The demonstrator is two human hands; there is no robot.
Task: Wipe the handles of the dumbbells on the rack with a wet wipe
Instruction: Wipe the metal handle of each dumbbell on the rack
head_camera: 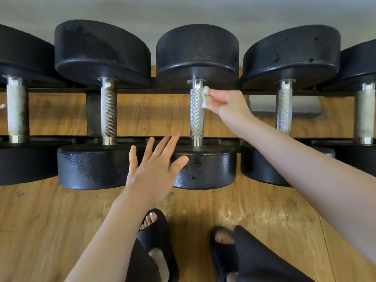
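Note:
Several black dumbbells lie across a low black rack (61,90), heads toward and away from me. The middle dumbbell has a knurled silver handle (196,117). My right hand (225,104) pinches a small folded white wet wipe (205,97) against the right side of that handle, near its far end. My left hand (154,161) is spread with straight fingers over the near head (205,169) of the middle dumbbell, holding nothing. The handle to the left (108,110) looks rusty. The far-left handle (17,109) looks whitish and worn.
Wooden floor (50,220) runs under and in front of the rack. My two feet in black slides (160,237) stand close to the rack. A grey plate (262,104) lies on the floor behind the rack, right of the middle dumbbell. A pale wall is beyond.

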